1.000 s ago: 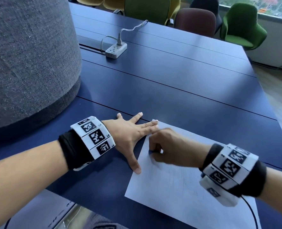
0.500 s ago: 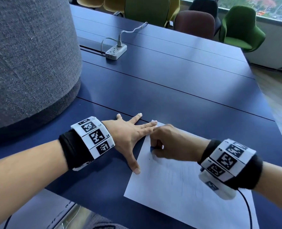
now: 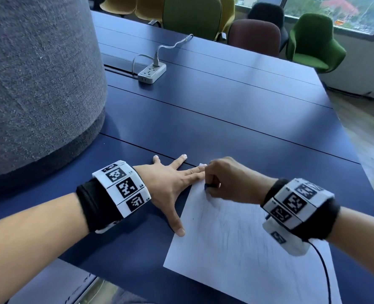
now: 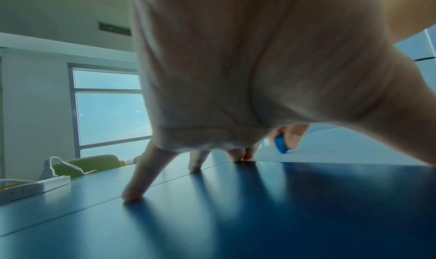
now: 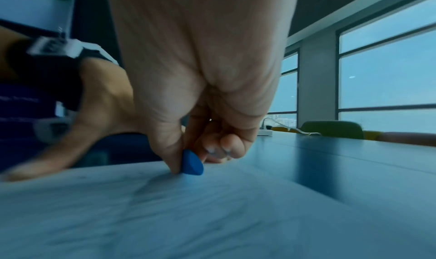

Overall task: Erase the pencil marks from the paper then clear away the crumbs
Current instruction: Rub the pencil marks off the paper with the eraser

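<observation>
A white sheet of paper (image 3: 243, 255) with faint pencil strokes lies on the dark blue table (image 3: 203, 119). My left hand (image 3: 173, 183) is spread flat, two fingers and the thumb pressing the sheet's left edge and far corner. My right hand (image 3: 223, 183) pinches a small blue eraser (image 3: 207, 185) between thumb and fingers, its tip on the paper near the far corner. The eraser (image 5: 192, 163) is clear in the right wrist view and shows past my left palm as a blue eraser (image 4: 280, 144) in the left wrist view. A tiny dark crumb (image 3: 193, 218) lies on the sheet.
A large grey fabric-covered column (image 3: 37, 80) stands at the left on the table. A white power strip (image 3: 152, 72) with a cable lies farther back. Several chairs (image 3: 313, 40) line the far side. The table's near edge (image 3: 116, 275) runs below my left forearm.
My right hand has slid the eraser up the sheet toward its far corner, closer to my left fingertips. The left hand has kept its place on the paper's edge.
</observation>
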The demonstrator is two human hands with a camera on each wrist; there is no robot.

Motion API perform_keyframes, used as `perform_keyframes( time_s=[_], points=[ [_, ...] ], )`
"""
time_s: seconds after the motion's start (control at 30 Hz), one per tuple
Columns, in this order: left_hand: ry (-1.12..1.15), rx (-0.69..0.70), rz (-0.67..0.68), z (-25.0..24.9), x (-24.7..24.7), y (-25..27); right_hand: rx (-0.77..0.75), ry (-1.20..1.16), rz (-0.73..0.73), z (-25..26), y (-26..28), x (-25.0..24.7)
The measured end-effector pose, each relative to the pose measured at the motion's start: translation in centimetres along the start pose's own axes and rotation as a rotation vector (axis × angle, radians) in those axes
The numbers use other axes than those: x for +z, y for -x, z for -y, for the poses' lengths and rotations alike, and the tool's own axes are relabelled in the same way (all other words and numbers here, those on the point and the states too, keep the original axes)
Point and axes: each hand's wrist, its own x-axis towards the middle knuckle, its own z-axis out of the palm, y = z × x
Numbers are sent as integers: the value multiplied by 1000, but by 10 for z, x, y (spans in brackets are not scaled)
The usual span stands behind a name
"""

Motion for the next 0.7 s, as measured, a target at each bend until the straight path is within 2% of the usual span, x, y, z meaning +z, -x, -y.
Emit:
perform_keyframes(
  time_s=[0.1, 0.27, 0.43, 0.6, 0.7],
  points=[
    [-4, -1, 4, 0, 0, 0, -41, -25, 117, 9, 9, 3],
    [-4, -7, 6, 1, 0, -2, 57, 30, -49, -17, -17, -11],
    [7, 10, -2, 0, 0, 1, -44, -11, 83, 1, -3, -1],
    [-3, -6, -1, 1, 0, 0, 27, 48, -33, -13, -15, -8],
    [3, 1, -1, 0, 0, 1, -48, -30, 48, 3, 2, 5]
  ],
)
